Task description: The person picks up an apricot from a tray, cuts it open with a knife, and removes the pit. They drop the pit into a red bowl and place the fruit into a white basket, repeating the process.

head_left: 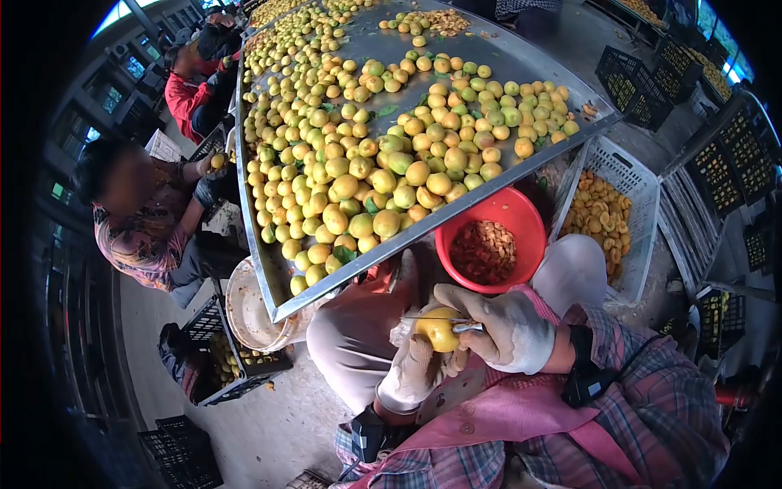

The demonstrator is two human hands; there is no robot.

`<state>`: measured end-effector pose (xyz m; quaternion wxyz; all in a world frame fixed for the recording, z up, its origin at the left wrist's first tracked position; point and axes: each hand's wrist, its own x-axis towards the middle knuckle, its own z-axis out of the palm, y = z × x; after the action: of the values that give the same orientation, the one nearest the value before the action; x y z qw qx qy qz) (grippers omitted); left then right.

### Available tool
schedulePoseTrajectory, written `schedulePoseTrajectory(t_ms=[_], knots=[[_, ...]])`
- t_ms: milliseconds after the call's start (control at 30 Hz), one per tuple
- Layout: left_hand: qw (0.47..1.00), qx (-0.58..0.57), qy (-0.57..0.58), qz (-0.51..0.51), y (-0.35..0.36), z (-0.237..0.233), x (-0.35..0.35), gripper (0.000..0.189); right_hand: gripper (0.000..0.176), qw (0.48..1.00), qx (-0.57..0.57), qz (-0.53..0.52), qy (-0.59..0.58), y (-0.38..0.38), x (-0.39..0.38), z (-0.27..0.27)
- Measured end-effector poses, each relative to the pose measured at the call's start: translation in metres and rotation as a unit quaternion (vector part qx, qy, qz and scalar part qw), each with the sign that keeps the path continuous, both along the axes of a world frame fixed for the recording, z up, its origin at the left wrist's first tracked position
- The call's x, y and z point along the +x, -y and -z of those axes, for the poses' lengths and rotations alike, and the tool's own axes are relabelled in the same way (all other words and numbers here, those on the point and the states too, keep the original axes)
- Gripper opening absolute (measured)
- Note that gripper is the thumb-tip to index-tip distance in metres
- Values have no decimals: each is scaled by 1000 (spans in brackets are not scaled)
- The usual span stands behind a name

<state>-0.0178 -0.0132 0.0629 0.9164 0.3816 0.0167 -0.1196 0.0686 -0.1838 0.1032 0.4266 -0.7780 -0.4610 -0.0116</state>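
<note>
A whole yellow apricot point(438, 332) is held above my lap in my gloved left hand point(411, 376), its fingers closed around the fruit's lower side. My gloved right hand point(515, 332) grips a small knife point(467, 328) by its pale handle. The thin blade lies across the top of the apricot; whether it has cut in cannot be made out. Just beyond my hands stands a red basin point(533, 224) containing apricot pits point(495, 243). Many more apricots point(350, 187) are spread over the metal table point(562, 163) ahead.
To the right, a white crate point(639, 253) holds split apricots point(599, 216). A white bucket point(243, 297) sits under the table's left corner, beside a black crate point(244, 379) with fruit. A co-worker point(142, 216) sits on the left; another person in red point(186, 94) is farther back.
</note>
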Motion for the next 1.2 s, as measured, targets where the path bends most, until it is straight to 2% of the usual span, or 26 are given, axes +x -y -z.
schedulePoseTrajectory(t_ms=[300,367,400,500,567,700,800,833,900,933,1000,1067,1133,1200], knots=[[998,30,54,26,-1,1,-6,77,59,999,11,-25,20,1,-2,-5],[988,129,77,16,0,-6,-6,76,59,999,-39,-35,-5,4,-3,-6],[989,129,76,17,0,-5,-6,76,59,999,-39,-34,-7,3,-3,-4],[990,117,77,25,3,-4,-3,74,55,998,12,-41,-42,0,0,5],[984,171,36,-37,5,-9,1,77,52,979,37,-22,-202,-4,1,13],[964,246,66,-80,2,-15,11,85,52,966,108,11,-234,-17,6,37],[949,291,45,-115,3,-3,12,79,55,963,148,-5,-225,-20,5,47],[946,291,64,-132,4,-5,13,73,54,911,116,-16,-396,-15,4,40],[930,326,96,-139,1,8,15,72,62,740,71,-12,-668,-12,-2,22],[912,360,129,-150,-1,15,16,71,62,739,71,-9,-670,-9,0,24],[908,369,133,-144,-3,21,14,73,68,617,30,-102,-780,-5,5,28],[939,310,67,-132,-2,25,12,92,70,616,16,-92,-783,-7,4,24],[933,327,78,-132,-4,26,11,92,73,614,3,-81,-785,-6,6,22],[925,345,88,-131,-4,25,12,92,69,483,19,-110,-868,-5,10,23]])
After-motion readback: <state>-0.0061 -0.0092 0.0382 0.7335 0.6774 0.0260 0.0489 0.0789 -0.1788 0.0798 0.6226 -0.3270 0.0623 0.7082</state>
